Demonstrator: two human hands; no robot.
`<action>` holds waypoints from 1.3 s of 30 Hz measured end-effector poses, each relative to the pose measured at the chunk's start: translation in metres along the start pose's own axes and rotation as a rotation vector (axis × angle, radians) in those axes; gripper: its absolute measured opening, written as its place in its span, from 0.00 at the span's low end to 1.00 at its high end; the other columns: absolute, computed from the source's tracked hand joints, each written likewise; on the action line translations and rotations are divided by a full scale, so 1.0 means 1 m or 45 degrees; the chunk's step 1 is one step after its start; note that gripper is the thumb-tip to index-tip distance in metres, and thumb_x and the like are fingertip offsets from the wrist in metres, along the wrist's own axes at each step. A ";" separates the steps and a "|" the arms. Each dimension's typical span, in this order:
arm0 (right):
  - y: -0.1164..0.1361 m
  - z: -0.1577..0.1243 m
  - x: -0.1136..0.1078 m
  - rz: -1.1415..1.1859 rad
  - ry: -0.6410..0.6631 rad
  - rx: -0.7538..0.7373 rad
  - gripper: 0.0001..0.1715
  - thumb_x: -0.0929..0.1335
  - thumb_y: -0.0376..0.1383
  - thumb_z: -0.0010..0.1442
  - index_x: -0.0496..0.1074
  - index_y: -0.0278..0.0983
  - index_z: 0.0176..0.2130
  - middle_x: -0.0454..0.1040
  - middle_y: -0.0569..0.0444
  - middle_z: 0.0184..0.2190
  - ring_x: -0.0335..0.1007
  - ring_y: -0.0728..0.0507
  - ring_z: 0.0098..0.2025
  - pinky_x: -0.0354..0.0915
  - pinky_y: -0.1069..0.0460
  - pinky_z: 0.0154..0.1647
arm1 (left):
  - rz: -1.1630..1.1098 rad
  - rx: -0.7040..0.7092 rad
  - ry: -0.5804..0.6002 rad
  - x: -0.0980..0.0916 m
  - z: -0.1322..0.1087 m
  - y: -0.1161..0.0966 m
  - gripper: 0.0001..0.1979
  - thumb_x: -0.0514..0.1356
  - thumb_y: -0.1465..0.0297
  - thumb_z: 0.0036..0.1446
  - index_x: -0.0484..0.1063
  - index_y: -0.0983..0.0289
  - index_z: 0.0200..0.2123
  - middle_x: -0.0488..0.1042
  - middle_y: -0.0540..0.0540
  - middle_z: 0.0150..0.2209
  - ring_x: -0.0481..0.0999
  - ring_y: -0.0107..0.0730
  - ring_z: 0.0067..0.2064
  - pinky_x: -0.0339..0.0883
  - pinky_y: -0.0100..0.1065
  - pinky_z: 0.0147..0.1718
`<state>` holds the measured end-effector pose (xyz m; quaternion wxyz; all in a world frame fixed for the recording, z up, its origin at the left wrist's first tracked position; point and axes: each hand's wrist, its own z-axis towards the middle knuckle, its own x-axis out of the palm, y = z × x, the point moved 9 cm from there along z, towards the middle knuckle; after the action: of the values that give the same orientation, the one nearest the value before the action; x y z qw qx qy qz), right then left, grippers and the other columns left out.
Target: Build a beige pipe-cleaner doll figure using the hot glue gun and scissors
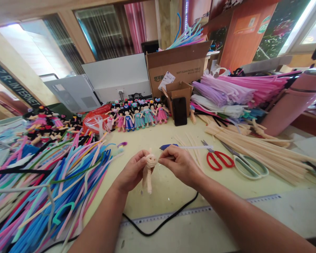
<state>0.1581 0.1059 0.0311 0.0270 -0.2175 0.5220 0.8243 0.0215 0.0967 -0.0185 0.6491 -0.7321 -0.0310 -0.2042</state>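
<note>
Between the fingers and thumb of my left hand is a small doll body of beige pipe cleaner, wound into a round ball at the top with straight ends hanging below. My right hand is closed in a pinch just right of the ball. A short beige piece that looks like pipe cleaner shows at its fingers; its join to the ball cannot be made out. Behind the right hand lies a blue pointed tool, partly hidden, with a clear stick in line with it.
Red-handled scissors, green-handled scissors and beige pipe cleaners lie right. Coloured pipe cleaners heap left. Finished dolls, a phone and cartons stand behind. A ruler and black cord lie in front.
</note>
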 end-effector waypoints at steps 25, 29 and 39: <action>-0.013 0.001 -0.002 0.024 -0.086 0.124 0.10 0.70 0.35 0.57 0.69 0.37 0.26 0.70 0.57 0.24 0.65 0.49 0.28 0.58 0.53 0.29 | 0.569 0.155 -0.044 0.006 -0.005 -0.018 0.21 0.68 0.59 0.50 0.70 0.61 0.44 0.77 0.55 0.34 0.74 0.34 0.35 0.62 0.31 0.29; -0.011 0.001 0.003 -0.029 -0.071 0.086 0.12 0.70 0.36 0.58 0.67 0.37 0.24 0.69 0.58 0.23 0.63 0.49 0.27 0.57 0.54 0.28 | 0.616 0.186 -0.276 0.003 -0.004 -0.016 0.18 0.63 0.53 0.55 0.69 0.62 0.37 0.74 0.50 0.27 0.72 0.32 0.30 0.63 0.32 0.31; -0.009 0.001 0.005 -0.021 -0.060 0.107 0.14 0.70 0.39 0.58 0.66 0.38 0.24 0.67 0.59 0.23 0.61 0.49 0.26 0.56 0.53 0.29 | 0.540 0.233 -0.324 -0.006 0.000 -0.012 0.18 0.65 0.53 0.51 0.69 0.61 0.35 0.70 0.46 0.23 0.67 0.28 0.26 0.60 0.30 0.27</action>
<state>0.1558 0.1099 0.0216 0.0552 -0.2011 0.5536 0.8063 0.0126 0.1001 -0.0088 0.7318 -0.6803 0.0234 0.0338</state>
